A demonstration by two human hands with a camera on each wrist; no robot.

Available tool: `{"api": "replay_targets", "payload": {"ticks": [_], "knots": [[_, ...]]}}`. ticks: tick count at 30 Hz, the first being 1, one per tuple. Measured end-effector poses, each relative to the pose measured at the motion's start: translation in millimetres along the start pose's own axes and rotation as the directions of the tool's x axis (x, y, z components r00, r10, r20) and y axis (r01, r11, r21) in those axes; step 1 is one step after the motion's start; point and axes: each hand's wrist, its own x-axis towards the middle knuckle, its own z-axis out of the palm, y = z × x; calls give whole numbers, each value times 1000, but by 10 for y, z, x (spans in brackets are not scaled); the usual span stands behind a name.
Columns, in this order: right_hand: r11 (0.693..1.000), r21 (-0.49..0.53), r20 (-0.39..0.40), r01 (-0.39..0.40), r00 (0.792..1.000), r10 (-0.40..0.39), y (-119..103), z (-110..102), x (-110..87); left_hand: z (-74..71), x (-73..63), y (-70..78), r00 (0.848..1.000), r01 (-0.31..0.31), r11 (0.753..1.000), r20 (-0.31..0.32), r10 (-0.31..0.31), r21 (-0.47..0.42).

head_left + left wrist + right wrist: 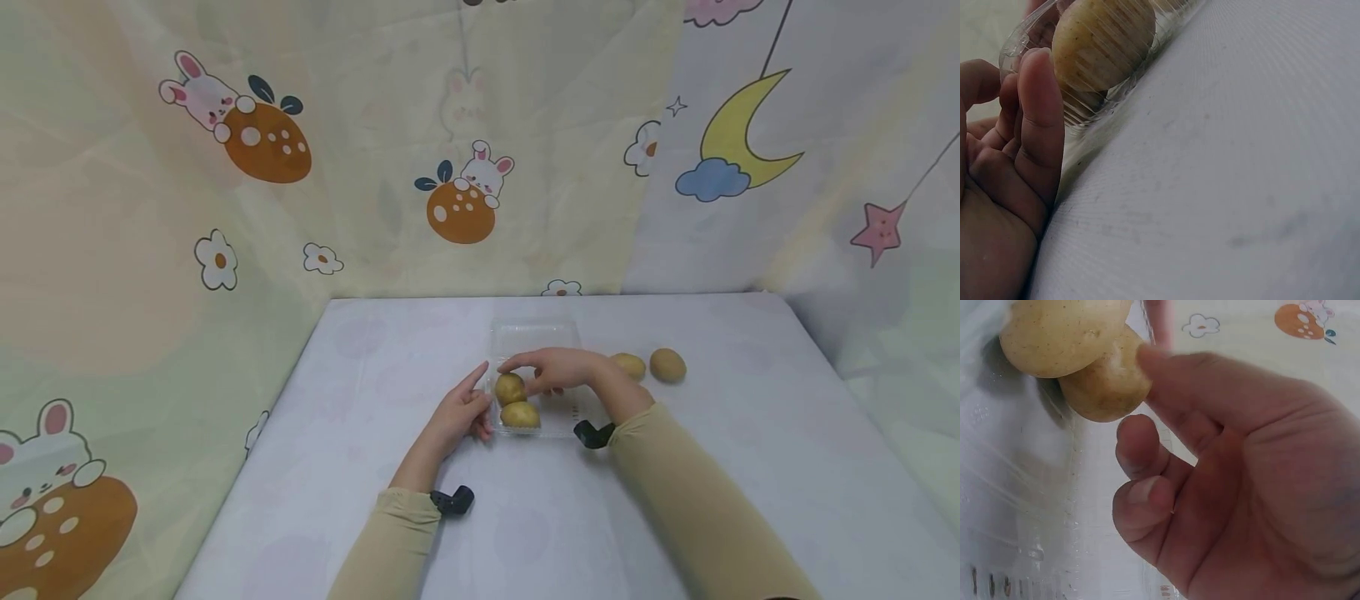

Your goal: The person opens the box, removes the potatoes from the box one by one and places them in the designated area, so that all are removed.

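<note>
Two potatoes sit in the left side of a clear plastic container, one behind the other. My right hand (pixel 566 369) reaches over the container, its index finger and thumb around the rear potato (pixel 510 389). In the right wrist view the thumb (pixel 1210 387) meets that potato (pixel 1107 387), while other fingers curl in below. The front potato (pixel 521 415) lies near the container's front wall. My left hand (pixel 459 412) holds the left edge of the container (pixel 558 421), index finger stretched forward. The left wrist view shows the thumb (pixel 1041 119) at the clear wall, a potato (pixel 1104 44) behind it.
The container's clear lid (pixel 534 335) lies opened toward the back. To the right, two more potatoes lie on the white tabletop (pixel 360 375): one (pixel 630 366) partly behind my right wrist, the other (pixel 667 365) farther right. Patterned cloth (pixel 375 192) hangs behind the table.
</note>
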Motion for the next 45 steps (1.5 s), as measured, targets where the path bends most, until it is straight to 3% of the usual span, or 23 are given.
{"api": "replay_targets", "payload": {"ticks": [13,20,27,37,45], "knots": [[976,-112,-3,186,982,-188,33,95,65,2,-1,-9,1000,11,1000,-10,-11,15],[972,-131,-29,197,979,-202,96,133,87,-4,1,-3,1000,-6,1000,-3,6,19],[960,-158,-67,232,967,-245,121,175,105,4,-3,12,1000,-6,999,13,6,-52],[972,-171,-141,163,972,-188,91,249,78,6,5,5,1000,1,999,10,-1,-41],[950,-258,-185,175,956,-227,100,271,49,3,-3,6,1000,-13,999,7,13,-34]]}}
